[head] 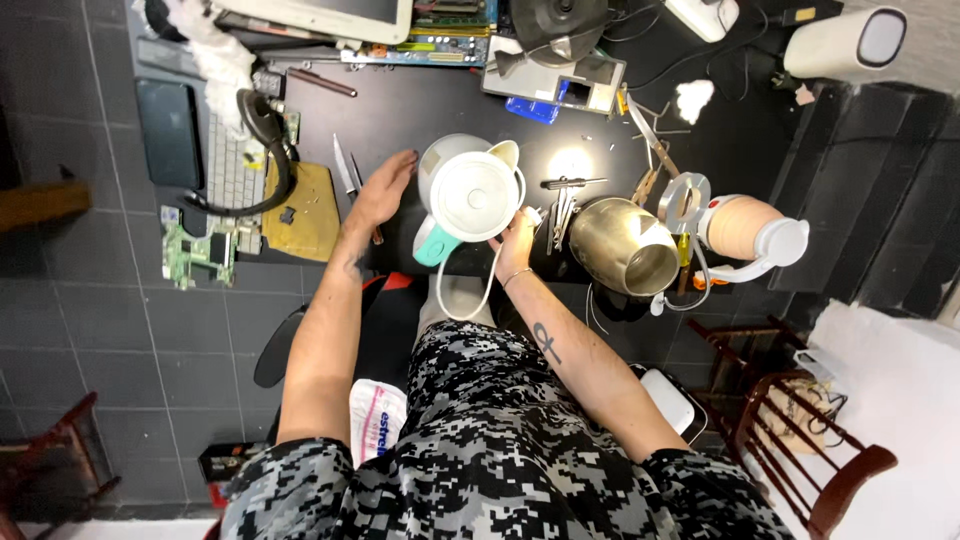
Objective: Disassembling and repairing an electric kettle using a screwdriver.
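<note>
A white electric kettle stands at the near edge of the black workbench, seen from straight above so that its round lid faces the camera. Its spout points away from the person and a little to the right; its mint-green handle sticks out toward the person and to the left, so the long axis runs on that diagonal. A white cord loops down from it over the bench edge.

The left hand lies flat and open against the kettle's left side, fingers stretched away from the body. The right hand touches the kettle's right side, fingers curled; whether it truly grips the body or the cord is hard to tell.

Just right of that hand stands a bare steel kettle shell, tilted, its mouth facing right. The kettle's base and lower wall are hidden by its own lid.
</note>
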